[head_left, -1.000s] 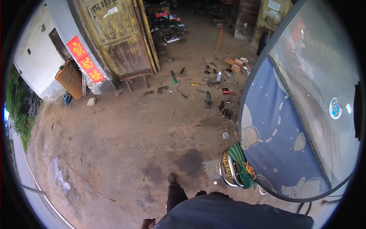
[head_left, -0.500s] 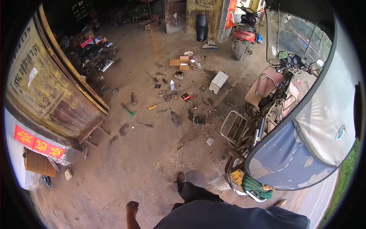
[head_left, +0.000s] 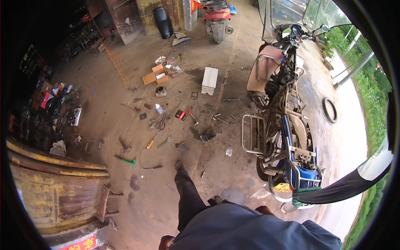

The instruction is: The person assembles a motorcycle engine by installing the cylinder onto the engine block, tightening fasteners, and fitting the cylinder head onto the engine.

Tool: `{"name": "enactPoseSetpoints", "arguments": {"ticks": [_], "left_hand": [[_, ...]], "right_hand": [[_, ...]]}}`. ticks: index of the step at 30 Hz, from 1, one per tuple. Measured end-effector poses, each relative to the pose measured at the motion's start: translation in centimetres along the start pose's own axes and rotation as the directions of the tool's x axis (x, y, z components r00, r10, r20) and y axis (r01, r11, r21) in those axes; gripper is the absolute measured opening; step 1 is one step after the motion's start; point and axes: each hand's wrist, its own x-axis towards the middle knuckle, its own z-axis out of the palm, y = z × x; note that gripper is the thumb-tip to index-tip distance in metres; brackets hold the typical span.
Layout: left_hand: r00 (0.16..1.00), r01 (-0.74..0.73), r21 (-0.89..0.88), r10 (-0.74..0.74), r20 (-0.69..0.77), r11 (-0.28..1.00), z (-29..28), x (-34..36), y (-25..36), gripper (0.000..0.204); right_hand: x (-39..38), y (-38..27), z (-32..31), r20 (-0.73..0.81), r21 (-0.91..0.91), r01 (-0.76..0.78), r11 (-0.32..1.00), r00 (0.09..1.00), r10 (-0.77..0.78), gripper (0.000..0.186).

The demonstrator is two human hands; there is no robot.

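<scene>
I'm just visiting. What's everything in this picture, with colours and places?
Stripped motorcycle: one, blue and metal, right
Scooter: one, red and black, top
Door panels: several, yellowish, top and lower left
Seat: one, black, top
Loose tire: one, black, right
Block: one, white, upper centre
Cardboard box: one, brown, upper centre
Bottle: one, white, centre
Hammer-like tool: one, green, left of centre
Coiled hose: one, orange, upper left
Small parts: uncountable, mostly dark, centre
Clutter: uncountable, mixed, far left
Plants: many, green, right edge
Shirt: one, dark blue, bottom
Trousers: one pair, dark, lower centre
Left hand: one, partly seen, bottom edge
Right hand: one, partly seen, above shirt
</scene>
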Motion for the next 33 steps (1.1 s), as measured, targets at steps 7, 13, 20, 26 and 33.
{"name": "enactPoseSetpoints", "arguments": {"ticks": [7,13,20,26,33], "left_hand": [[0.922,-0.36,0.117,0.372,-0.105,0.926,-16.5,6.8,35.7,0.022],[0.686,-0.715,0.086,0.72,-0.105,0.693,-20.8,0.8,63.6,0.01],[0.534,-0.809,0.373,0.834,0.141,0.455,-17.7,-2.0,78.9,0.015],[0.655,-0.642,0.738,0.65,0.385,0.209,-6.3,-5.3,97.4,0.026],[0.699,-0.495,0.773,0.346,0.626,-0.397,17.2,-16.3,128.1,0.025]], "right_hand": [[2.6,-19.2,2.4,-0.169,0.49,-0.409,0.77,0.822,0.544,0.029],[8.0,-30.4,-0.9,-0.326,0.725,-0.185,0.664,0.756,0.568,0.028],[17.7,-33.4,-4.1,-0.236,0.793,-0.239,0.561,0.728,0.644,0.035],[25.1,-32.2,-14.7,0.026,0.599,-0.509,0.619,0.785,0.619,0.047],[25.7,-38.6,-48.7,-0.707,0.58,-0.219,0.784,0.343,0.619,0.042]]}}
